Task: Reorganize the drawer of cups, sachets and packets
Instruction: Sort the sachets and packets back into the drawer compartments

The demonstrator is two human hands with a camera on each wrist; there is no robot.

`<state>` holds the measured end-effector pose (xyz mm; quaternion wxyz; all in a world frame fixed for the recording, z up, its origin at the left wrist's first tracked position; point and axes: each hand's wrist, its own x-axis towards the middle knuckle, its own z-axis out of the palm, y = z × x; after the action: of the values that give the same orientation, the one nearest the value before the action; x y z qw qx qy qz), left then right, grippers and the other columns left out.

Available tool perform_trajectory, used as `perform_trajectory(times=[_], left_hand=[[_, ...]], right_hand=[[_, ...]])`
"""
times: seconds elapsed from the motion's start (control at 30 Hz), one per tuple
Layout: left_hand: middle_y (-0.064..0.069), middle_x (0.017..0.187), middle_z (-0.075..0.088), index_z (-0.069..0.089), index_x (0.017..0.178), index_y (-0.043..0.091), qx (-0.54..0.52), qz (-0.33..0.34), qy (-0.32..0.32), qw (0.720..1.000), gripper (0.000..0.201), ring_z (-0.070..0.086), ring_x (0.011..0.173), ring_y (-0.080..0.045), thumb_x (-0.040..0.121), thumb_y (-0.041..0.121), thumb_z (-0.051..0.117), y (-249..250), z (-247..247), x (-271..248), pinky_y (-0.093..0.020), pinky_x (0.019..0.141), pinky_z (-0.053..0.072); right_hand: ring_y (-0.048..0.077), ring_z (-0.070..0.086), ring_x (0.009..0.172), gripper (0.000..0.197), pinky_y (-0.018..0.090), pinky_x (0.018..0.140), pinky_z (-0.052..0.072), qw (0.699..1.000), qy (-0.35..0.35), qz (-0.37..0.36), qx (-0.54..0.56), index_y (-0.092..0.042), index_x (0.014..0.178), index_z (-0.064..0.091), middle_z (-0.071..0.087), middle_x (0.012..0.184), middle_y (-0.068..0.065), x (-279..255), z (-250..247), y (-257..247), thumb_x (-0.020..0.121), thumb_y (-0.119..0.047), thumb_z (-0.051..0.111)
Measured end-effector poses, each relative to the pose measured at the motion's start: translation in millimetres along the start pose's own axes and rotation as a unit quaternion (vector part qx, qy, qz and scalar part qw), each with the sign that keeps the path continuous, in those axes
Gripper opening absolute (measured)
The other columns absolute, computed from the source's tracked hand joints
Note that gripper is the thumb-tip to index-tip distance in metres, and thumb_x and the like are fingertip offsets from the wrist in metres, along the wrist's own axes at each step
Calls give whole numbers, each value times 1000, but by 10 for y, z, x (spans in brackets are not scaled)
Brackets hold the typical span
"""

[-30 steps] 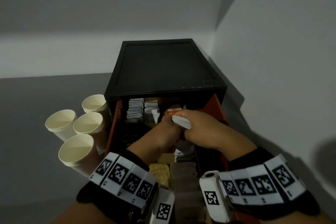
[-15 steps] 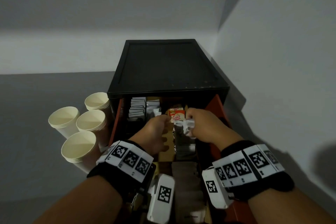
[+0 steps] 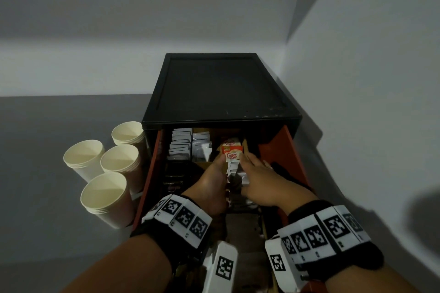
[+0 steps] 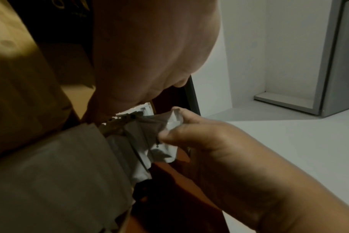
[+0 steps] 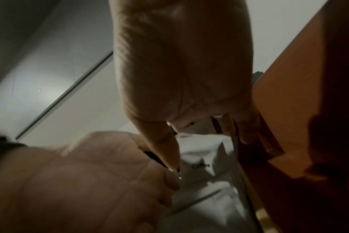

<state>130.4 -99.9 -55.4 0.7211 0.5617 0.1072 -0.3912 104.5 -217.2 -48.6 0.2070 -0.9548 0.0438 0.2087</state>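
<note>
The Coffee mate sachet (image 3: 232,154) stands upright in the far right part of the open drawer (image 3: 279,152), its long axis vertical and its printed face turned toward the near side. It is a small white packet with a red-orange band across the top and red lettering; a second sachet of the same print stands just behind it. Below and nearer lies a row of crumpled white sachets (image 3: 234,172), packed on edge and running from far to near.

The left hand (image 3: 212,188) reaches in from the near side, its thumb tip touching the lower left edge of the Coffee mate sachet; whether the other fingers close behind it cannot be told. The right hand (image 3: 259,181) lies just beside it on the right, and in the left wrist view its thumb and forefinger pinch the top of one crumpled white sachet (image 4: 165,135).

Farther left in the drawer stand rows of white packets (image 3: 181,141) and silvery ones (image 3: 201,143), all on edge. The drawer has orange-red sides and juts out of a black cabinet (image 3: 214,88) set in the corner of a grey bench (image 3: 47,233). Left of the cabinet, four stacks of cream paper cups (image 3: 104,194) stand close together, mouths up.
</note>
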Motion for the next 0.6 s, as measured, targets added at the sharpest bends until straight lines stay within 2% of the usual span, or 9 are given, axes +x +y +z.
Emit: perform_trajectory(times=[0.07,0.1,0.13,0.2,0.33,0.4,0.47,0.5,0.6], left_hand=[[-23,131,54,42,138,3,-7,-3,11,1000,61,50,123,-35,100,48,23,-12,8,-6,-44,100,39],[-23,145,38,32,144,4,2,15,15,1000,62,35,135,-37,101,47,21,-10,34,-20,-45,107,31],[-21,148,33,30,146,6,-9,17,14,1000,61,31,138,-35,101,47,21,-23,44,-20,-43,108,30],[-17,146,41,36,144,11,-27,4,20,999,60,36,136,-29,100,49,23,-36,64,1,-39,102,32],[-13,148,37,35,144,17,2,24,16,1000,50,32,137,-23,102,42,23,-18,96,-43,-32,98,28],[-15,138,49,38,142,18,-1,35,1,999,48,49,119,-20,102,40,23,-31,79,-6,-31,81,37],[-12,113,62,42,140,13,-1,38,0,999,54,59,89,-14,101,44,22,-36,33,26,-24,62,44],[-12,107,63,43,139,10,-10,40,-2,999,57,61,88,-18,101,46,21,-42,19,40,-23,64,46],[-19,133,52,42,139,6,-4,47,-4,999,60,55,116,-31,100,47,20,-90,-20,107,-28,83,43]], right_hand=[[23,-18,143,82,42,118,0,1000,-23,0,-3,-23,148,-15,-23,155,-5,-7,49,-2,95,-20,47],[23,-20,143,80,41,117,-2,1000,-29,0,-7,-22,148,-16,-24,155,-4,-5,83,-5,96,-20,45],[23,-21,143,79,41,117,-3,999,-31,0,-9,-21,148,-16,-24,155,-3,3,122,-9,96,-18,43],[24,-20,143,79,42,117,-3,1000,-24,2,-1,-22,148,-17,-26,155,-2,20,173,-26,96,-13,41],[27,-15,144,82,43,119,1,1000,7,1,22,-26,148,-16,-25,154,-6,13,135,-36,93,-5,42],[27,-11,145,81,44,119,6,1000,10,-2,14,-26,149,-11,-22,156,-5,-6,93,-4,93,-5,43],[27,-9,145,79,44,119,7,1000,20,10,18,-26,149,-11,-20,156,-3,-40,52,39,95,-9,44],[26,-9,145,79,43,119,5,999,23,17,20,-26,149,-13,-19,157,-1,-58,40,54,96,-12,44],[26,-14,144,80,42,119,0,999,-12,34,10,-22,147,-19,-23,155,3,-95,73,23,96,-11,42]])
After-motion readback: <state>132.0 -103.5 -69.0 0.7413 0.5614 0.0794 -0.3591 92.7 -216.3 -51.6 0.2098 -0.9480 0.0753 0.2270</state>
